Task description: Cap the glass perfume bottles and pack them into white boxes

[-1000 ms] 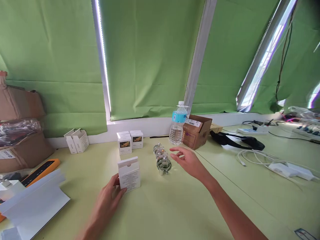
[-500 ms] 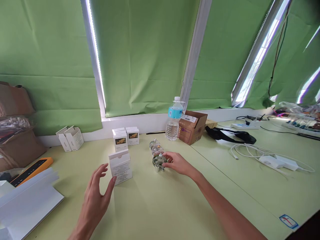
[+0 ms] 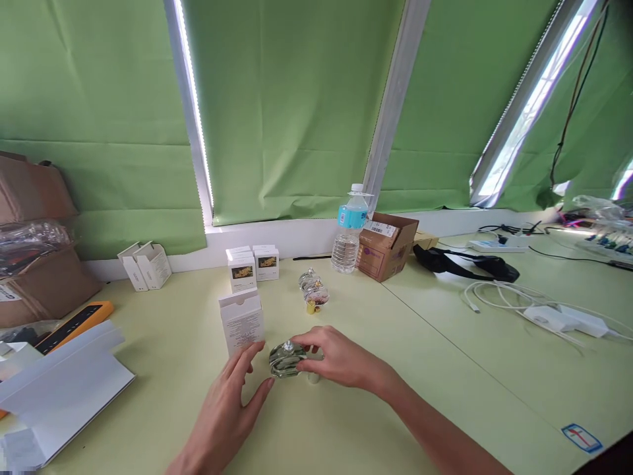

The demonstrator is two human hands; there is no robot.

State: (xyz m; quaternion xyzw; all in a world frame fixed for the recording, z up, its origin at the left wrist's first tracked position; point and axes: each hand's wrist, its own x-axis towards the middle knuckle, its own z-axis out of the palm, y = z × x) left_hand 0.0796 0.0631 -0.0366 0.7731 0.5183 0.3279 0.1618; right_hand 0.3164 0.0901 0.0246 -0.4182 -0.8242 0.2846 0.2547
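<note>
In the head view my right hand (image 3: 341,356) pinches a small round clear-glass bottle (image 3: 287,359) with a silvery faceted top. It is just above or on the table; I cannot tell which. A small pale cylinder (image 3: 313,378) shows under the right hand. My left hand (image 3: 232,399) is open, its thumb and fingers spread to the left of the glass. Its fingertips come close to an upright white box (image 3: 242,320) with printed text; contact is unclear. Farther back, similar glass bottles (image 3: 313,290) stand in a row, with a gold cylinder (image 3: 310,307) in front.
Several white boxes with pictures (image 3: 242,272) stand behind the upright box. A water bottle (image 3: 346,241) and brown carton (image 3: 386,251) are at the back. White cables and adapters (image 3: 548,318) lie right. White sheets (image 3: 74,396) and an orange-edged power strip (image 3: 74,324) lie left.
My right hand has taken the front glass bottle from the row and brought it nearer and to the left. My left hand has moved right, towards it.
</note>
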